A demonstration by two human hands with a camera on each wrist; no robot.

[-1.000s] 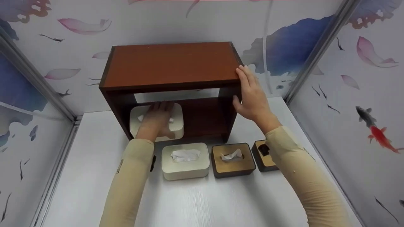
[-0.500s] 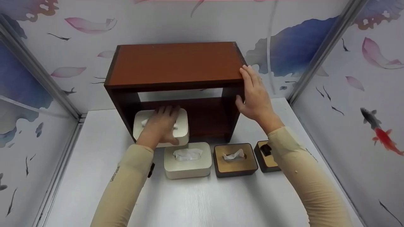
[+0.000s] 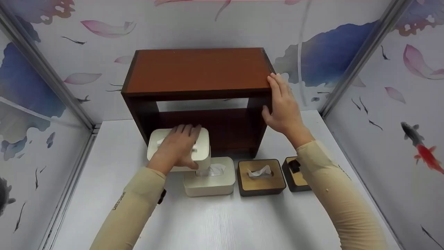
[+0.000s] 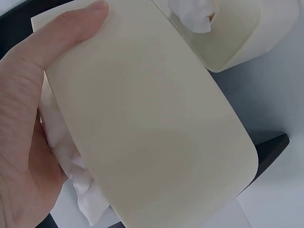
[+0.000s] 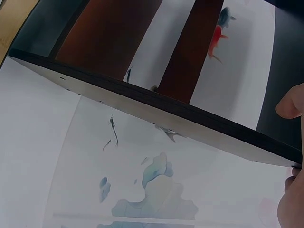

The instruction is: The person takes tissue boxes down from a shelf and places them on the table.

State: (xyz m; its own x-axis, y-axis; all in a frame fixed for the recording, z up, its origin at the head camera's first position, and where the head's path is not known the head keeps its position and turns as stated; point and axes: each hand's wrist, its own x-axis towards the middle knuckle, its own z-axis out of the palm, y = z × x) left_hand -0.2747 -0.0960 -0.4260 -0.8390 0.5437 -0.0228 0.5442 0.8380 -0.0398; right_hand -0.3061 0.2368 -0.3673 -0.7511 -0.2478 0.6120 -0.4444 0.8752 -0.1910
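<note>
My left hand [image 3: 177,149] grips a cream tissue box [image 3: 204,144] from above, thumb on its front wall and fingers at the far edge. In the left wrist view the box's smooth wall [image 4: 156,109] fills the middle, and white tissue hangs from its slot. The box is raised in front of the lower left of a brown wooden shelf [image 3: 201,71], overlapping a second cream tissue box [image 3: 215,190] below. My right hand [image 3: 286,111] holds the shelf's right front edge, thumb [image 5: 290,103] inside the side panel and fingers outside.
To the right on the white table [image 3: 215,225] stand a wood-topped tissue box [image 3: 262,184] with dark sides and a similar smaller box [image 3: 299,180], partly hidden by the right sleeve. Patterned wall panels [image 3: 222,24] enclose the table at the back and both sides.
My left hand has drawn the cream tissue box out of the shelf's left side, forward and up, until it overlaps the cream box in front. My right hand stays on the shelf.
</note>
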